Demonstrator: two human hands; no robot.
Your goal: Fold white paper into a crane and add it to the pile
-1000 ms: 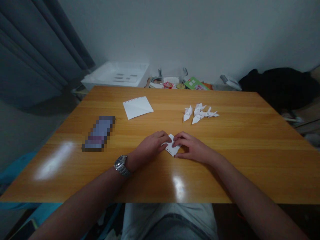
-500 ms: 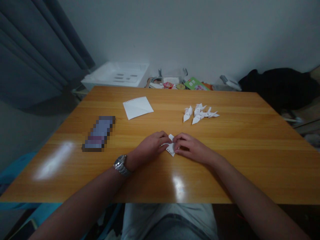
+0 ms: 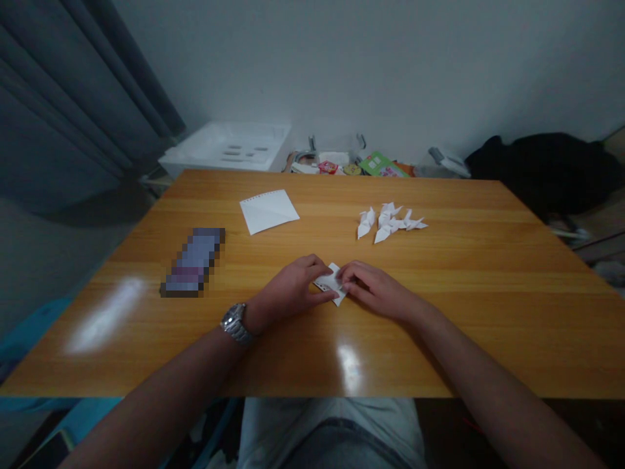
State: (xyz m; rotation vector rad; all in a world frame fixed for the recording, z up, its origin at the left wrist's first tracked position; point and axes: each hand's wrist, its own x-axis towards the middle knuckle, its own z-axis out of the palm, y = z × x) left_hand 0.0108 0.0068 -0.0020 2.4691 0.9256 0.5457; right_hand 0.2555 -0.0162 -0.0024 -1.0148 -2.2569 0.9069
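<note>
A small folded piece of paper [image 3: 334, 281], white with punched holes along one edge, lies on the table in front of me. My left hand [image 3: 301, 284] holds it from the left, the thumb on its lower part and the fingers by its upper left edge. From the right, my right hand [image 3: 367, 285] pinches its right side with curled fingers, which cover that part. Beyond the hands, to the right, sits a cluster of several folded paper cranes [image 3: 389, 223]. A flat white sheet [image 3: 269, 212] with a perforated edge rests farther back on the left.
A blurred-out phone [image 3: 194, 262] lies on the left of the wooden table [image 3: 478, 260]. Behind the far edge stand a white plastic tray [image 3: 234, 144] and assorted items, including a green packet [image 3: 383, 165]. Dark cloth [image 3: 547, 169] is heaped at the back right.
My left thumb has moved down and right across the folded paper, opening wider from the fingers. My right fingers have drawn closer together at its right side. More of the paper's middle shows.
</note>
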